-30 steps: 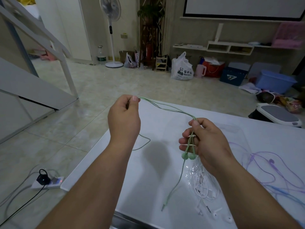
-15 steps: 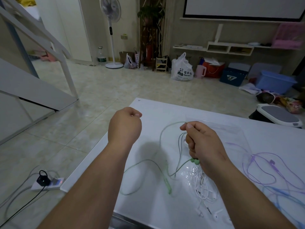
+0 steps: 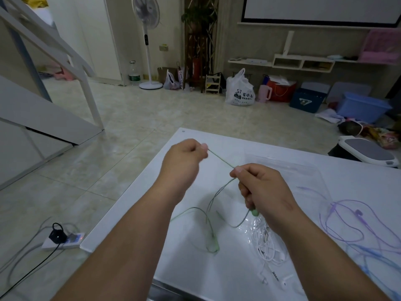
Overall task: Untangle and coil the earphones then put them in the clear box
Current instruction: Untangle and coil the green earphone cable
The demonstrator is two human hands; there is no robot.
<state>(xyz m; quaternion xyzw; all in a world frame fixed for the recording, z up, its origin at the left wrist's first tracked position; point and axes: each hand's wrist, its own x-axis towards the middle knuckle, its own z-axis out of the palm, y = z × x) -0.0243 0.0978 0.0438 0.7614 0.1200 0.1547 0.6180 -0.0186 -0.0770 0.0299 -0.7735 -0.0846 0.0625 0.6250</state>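
- Nearest you, the white earphones (image 3: 268, 246) lie in a loose heap on the worktop (image 3: 191, 276), with the purple earphones (image 3: 358, 212) sprawled to their right; treat both sets as not yet started
- The green earphones (image 3: 254, 212) are the set in hand: their slack cable lies in open loops on the worktop, and no coil is formed
- Your right hand (image 3: 265, 190) pinches the green cable between thumb and forefinger, the other fingers curled round the lead, the earbuds showing below the palm
- Your left hand (image 3: 184, 161) pinches the same cable, drawing a short run taut between both hands
- Beyond the hands, the clear box (image 3: 293, 170) rests on the worktop; no earphones are visible in it, so judge the task early, with coiling and boxing left for every set
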